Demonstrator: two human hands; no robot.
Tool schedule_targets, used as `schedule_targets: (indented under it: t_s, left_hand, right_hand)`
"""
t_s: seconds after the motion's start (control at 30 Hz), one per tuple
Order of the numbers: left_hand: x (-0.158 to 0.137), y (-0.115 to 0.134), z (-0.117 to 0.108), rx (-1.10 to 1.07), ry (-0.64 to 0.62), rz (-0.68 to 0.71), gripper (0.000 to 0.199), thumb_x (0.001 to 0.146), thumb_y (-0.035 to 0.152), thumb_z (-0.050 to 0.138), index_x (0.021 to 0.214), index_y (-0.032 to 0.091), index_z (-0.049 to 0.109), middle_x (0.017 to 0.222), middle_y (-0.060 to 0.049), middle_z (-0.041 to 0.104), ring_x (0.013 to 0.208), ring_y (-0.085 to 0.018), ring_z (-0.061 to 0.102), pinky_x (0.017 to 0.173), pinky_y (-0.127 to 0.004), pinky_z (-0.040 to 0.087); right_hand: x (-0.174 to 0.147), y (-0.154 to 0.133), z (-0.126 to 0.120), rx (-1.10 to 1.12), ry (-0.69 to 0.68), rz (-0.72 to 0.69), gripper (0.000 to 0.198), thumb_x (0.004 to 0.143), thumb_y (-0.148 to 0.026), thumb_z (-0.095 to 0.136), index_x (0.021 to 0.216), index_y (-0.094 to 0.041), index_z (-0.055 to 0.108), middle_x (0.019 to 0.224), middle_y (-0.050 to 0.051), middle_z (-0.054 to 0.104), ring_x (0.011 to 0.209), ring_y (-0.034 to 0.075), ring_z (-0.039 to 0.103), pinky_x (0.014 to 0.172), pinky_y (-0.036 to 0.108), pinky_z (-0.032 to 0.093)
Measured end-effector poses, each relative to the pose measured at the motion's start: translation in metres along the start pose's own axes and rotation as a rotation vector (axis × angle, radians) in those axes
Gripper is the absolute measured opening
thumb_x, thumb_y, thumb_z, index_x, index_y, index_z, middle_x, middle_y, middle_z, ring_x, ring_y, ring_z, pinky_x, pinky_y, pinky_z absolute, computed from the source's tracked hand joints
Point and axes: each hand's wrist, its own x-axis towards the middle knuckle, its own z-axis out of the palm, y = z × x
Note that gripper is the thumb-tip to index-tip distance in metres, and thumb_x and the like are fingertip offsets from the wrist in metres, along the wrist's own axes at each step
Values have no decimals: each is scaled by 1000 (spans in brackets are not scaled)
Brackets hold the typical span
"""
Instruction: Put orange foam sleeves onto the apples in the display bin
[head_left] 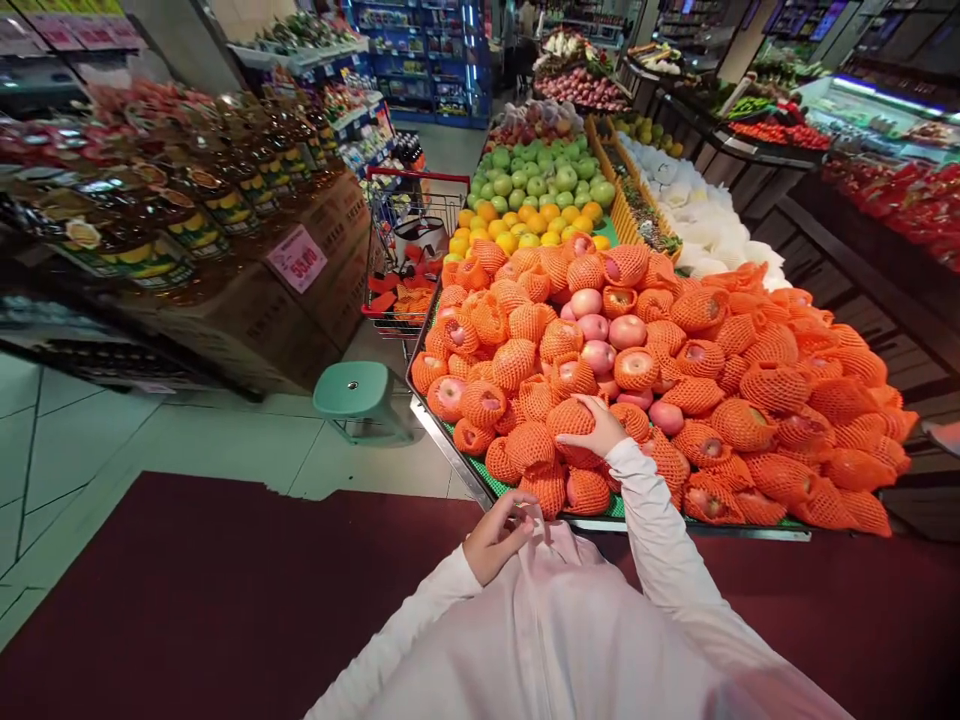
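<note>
A heap of apples fills the near end of the display stand, most wrapped in orange foam nets. My right hand (598,432) grips a netted apple (571,422) at the front of the heap, thumb on the near side and fingers over the top. Several bare pink apples (598,356) lie just beyond it. At the stand's front edge, close to my pale pink top (555,620), my left hand (496,538) is loosely curled, with a gap between thumb and fingers and nothing visible in it.
Behind the apples lie oranges (529,228) and green apples (551,172). Left of the stand are a shopping cart (416,185) and a green stool (352,388). Bottles of oil (169,225) stand on cartons (247,330) farther left. White-wrapped fruit (705,215) lies at the right.
</note>
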Motion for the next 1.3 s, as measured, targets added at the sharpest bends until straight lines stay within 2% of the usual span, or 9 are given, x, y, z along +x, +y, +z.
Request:
schedule_targets:
  t_s: [0.2, 0.33, 0.43, 0.53, 0.67, 0.77, 1.0, 1.17, 1.3]
  left_hand:
    - [7, -5, -2, -55, 43, -15, 43, 89, 54, 56, 114, 19, 55, 98, -8, 64, 90, -20, 58, 78, -31, 42]
    - [21, -6, 6, -60, -20, -32, 41, 88, 53, 58, 110, 18, 57, 103, -9, 64, 95, -21, 59, 83, -34, 44]
    - [31, -7, 14, -23, -106, -46, 40, 88, 52, 58, 109, 18, 59, 100, -8, 65, 92, -20, 59, 83, -33, 44]
    - [41, -10, 23, -16, -195, -69, 39, 88, 52, 58, 108, 18, 61, 94, -7, 66, 85, -19, 59, 78, -31, 44]
    - [51, -15, 35, -38, -277, -75, 38, 88, 51, 58, 106, 18, 61, 95, -7, 66, 86, -19, 60, 79, -31, 44]
    - [57, -17, 45, -26, -305, -68, 39, 87, 52, 59, 106, 18, 62, 99, -8, 66, 92, -21, 60, 84, -33, 45]
    - [68, -18, 74, -8, -346, -89, 39, 88, 51, 59, 105, 17, 63, 98, -9, 66, 93, -22, 60, 83, -33, 45]
    - [83, -10, 102, 58, -315, -37, 35, 88, 49, 58, 104, 18, 63, 97, -8, 66, 92, -22, 60, 85, -34, 46]
    - [103, 0, 130, 278, -202, 177, 32, 89, 42, 56, 111, 20, 61, 115, -12, 60, 101, -23, 58, 83, -35, 48]
  right_hand:
    - [-25, -14, 7, -273, 278, -7, 88, 66, -62, 75, 136, -14, 51, 137, 22, 46, 128, 40, 45, 109, 57, 36]
    - [-52, -11, -1, -220, 238, -61, 86, 74, -52, 73, 146, -19, 38, 143, 17, 45, 135, 34, 42, 112, 54, 36]
    - [-75, 1, -15, -165, 240, -51, 75, 81, -43, 69, 146, -21, 39, 141, 14, 50, 132, 29, 47, 112, 50, 39]
    - [-100, 14, -32, -128, 281, -12, 55, 86, -37, 64, 137, -22, 51, 129, 11, 62, 121, 26, 58, 107, 46, 44]
    - [-129, 27, -48, -116, 315, -2, 19, 91, -33, 56, 97, -22, 71, 95, 7, 73, 94, 22, 67, 92, 40, 52]
    - [-147, 36, -52, -144, 274, 28, 20, 93, -29, 54, 85, -20, 70, 87, 6, 72, 86, 20, 66, 84, 37, 52]
    - [-177, 74, -54, -224, 21, 194, 13, 85, -18, 60, 94, -20, 70, 95, 5, 73, 89, 21, 66, 82, 34, 50]
    - [-184, 102, -79, -246, 81, 228, 32, 78, -4, 51, 97, -20, 70, 99, 6, 71, 96, 22, 62, 88, 37, 49]
    - [-178, 117, -98, -340, 215, 228, 39, 77, -7, 52, 112, -18, 68, 117, 11, 65, 110, 27, 55, 100, 44, 46]
